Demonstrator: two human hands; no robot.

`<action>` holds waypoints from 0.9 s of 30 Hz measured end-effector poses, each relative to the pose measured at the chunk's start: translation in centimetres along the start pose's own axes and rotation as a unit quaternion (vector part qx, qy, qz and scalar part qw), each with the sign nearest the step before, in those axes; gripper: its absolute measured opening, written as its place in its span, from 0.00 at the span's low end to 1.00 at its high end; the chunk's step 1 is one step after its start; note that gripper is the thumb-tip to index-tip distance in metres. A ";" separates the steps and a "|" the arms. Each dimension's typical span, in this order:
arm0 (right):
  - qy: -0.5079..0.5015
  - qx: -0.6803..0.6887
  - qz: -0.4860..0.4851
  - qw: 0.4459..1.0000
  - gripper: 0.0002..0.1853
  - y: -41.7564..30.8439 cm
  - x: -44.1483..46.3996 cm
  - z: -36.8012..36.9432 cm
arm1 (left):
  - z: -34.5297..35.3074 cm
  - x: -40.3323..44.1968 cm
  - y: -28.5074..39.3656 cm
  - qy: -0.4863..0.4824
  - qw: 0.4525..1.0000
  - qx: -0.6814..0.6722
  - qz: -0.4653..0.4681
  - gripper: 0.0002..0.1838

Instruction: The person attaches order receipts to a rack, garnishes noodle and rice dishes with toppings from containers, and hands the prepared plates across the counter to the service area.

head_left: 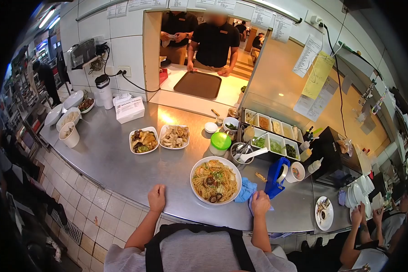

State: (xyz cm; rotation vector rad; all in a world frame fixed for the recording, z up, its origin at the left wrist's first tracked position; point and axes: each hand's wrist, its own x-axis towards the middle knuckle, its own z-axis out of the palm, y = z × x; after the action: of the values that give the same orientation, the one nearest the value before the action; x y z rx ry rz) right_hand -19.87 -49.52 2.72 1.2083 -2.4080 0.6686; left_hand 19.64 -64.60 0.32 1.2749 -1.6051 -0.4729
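My left hand (157, 198) rests closed at the counter's front edge, with nothing visible in it. On the right, my right hand (260, 203) is closed on a blue cloth (246, 189) that spreads on the steel beside the noodle bowl. The large white bowl of noodles (216, 181), topped with mushrooms and chopped greens, sits between my hands, nearer the right one. Behind it stand a tub with a green lid (221, 141) and a metal pot with utensils (241, 153). Two square white dishes of food (143, 140) (174, 137) lie behind my left hand.
Beyond the steel counter (109, 158), two people stand at a pass window with a brown tray (197, 85). Garnish containers (275, 144), a blue holder (277, 177) and a small plate (323, 213) are at the right. Co-workers' arms show at far right; bowls (69, 134) stand left.
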 end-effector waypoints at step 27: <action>-0.011 -0.021 -0.002 1.000 0.10 0.3 0.0 0.5 | 0.5 -0.6 -1.3 -0.024 0.995 -0.094 -0.030 0.11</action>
State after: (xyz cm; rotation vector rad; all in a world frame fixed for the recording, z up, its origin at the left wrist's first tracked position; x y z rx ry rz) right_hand -20.20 -49.66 2.24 1.2085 -2.4245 0.6033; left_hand 19.88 -64.71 -1.19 1.1806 -1.5256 -0.6797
